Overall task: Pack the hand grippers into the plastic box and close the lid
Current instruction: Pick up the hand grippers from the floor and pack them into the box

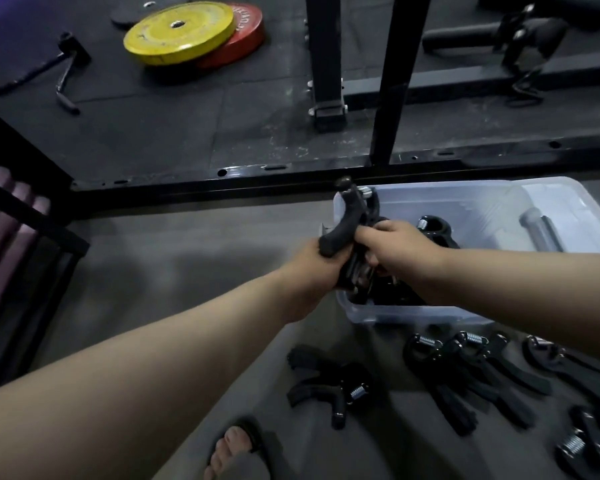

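Toes in a dark sandal (238,445) sit closest, on the grey floor (174,271), well behind both sets of fingers. The left hand (312,265) has its fingers curled tight round the lower end of a black curved-handled hand gripper with a metal spring (342,226), which stands upright over the near left corner of the clear plastic box (413,311). The right hand (395,237) meets it from the other side, fingers wrapped and clamped on the same gripper, knuckles up; whether they catch a second gripper underneath I cannot tell. Just beyond the right fingers, more black hand grippers (433,232) lie inside the box, and dark shapes fill its near end beneath both hands. Below the fingers, toward the camera, a lone black gripper (326,386) lies on the floor under the left wrist and a row of black grippers (465,372) under the right forearm. Far past the fingertips, a yellow round weight plate (179,32) overlaps a red weight plate (246,39) on dark mats, beside a black steel rack frame (324,64).
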Demonstrator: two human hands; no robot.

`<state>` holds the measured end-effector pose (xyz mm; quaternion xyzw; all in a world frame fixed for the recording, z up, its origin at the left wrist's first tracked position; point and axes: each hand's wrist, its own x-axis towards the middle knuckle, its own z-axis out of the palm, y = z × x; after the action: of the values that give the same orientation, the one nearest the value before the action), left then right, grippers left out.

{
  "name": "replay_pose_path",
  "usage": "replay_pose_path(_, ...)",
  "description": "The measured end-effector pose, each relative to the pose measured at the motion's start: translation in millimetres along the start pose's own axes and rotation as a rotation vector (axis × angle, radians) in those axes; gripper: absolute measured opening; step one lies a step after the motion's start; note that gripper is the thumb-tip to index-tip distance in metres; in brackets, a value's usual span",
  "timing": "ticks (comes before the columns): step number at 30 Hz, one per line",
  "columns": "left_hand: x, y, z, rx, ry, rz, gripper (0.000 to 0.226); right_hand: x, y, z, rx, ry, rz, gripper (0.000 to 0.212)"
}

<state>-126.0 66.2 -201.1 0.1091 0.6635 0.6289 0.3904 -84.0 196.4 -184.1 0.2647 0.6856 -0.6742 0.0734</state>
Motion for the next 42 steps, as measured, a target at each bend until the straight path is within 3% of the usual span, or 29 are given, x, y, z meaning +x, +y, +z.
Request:
replay_pose_path(4,4.0,5.5,14.9,0.219,-0.026,0.054,0.015,10.5,6.7,-26.2,-0.18,0.195,-0.023,0.026)
replay_pose_path(7,15.9,5.4,15.1,0.748,0.094,0.255,0.04,25.4,7.8,-48.0,-0.408,0.394,-0.096,0.037)
replay_pose_path(9,22.7,0.1,9.0,0.936,0.206,0.295,0.055,30.2,5.9,-60.0,-0.489,0.383,-0.094,0.04)
replay_pose_path(14,39.9,-16.9,-7.5,1.121,0.282,0.259,0.055,42.5,19.2,-69.1,-0.771,0.258,0.049,0.045)
replay_pose_path(18,55.6,-22.7,-13.8,1.132,0.297,0.254,0.054,50.7,18.1,-66.7,-0.948,0.195,0.079,0.046)
replay_pose_path(24,57.4,-28.8,-12.7,1.167,0.307,0.296,0.053,59.3,11.7,-57.6,-0.978,0.178,0.066,0.031)
replay_pose_path(34,52.2,-24.8,-4.4,1.177,0.328,0.301,0.056,53.4,19.3,-58.8,-1.15,0.114,-0.018,0.04)
replay_pose_path(38,50.7,-26.1,2.5,1.135,0.31,0.254,0.06,44.2,23.0,-65.8,-1.162,0.018,-0.006,0.049)
replay_pose_path(42,52.6,-30.8,4.5,1.112,0.301,0.227,0.062,42.4,25.2,-66.1,-1.154,0.037,-0.082,0.047)
